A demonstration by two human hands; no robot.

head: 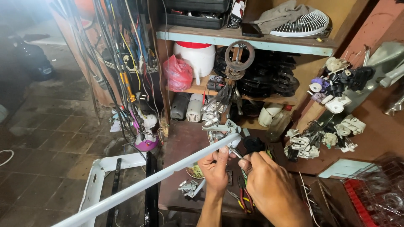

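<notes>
Head view over my cluttered tabletop (181, 138), my left hand (216, 168) gripping the long white tube (143, 183) near its metal end fitting (223, 128), my right hand (263, 176) pinching a thin screwdriver (236, 154) – tip at the tube's end – pliers (242, 199) lying below.

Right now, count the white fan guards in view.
1: a white wire fan guard lies on the top shelf, upper right, partly under a grey cloth. Others may be hidden among the clutter.

Two bare forearms, left hand (216, 170), right hand (265, 178), no sleeves
</notes>
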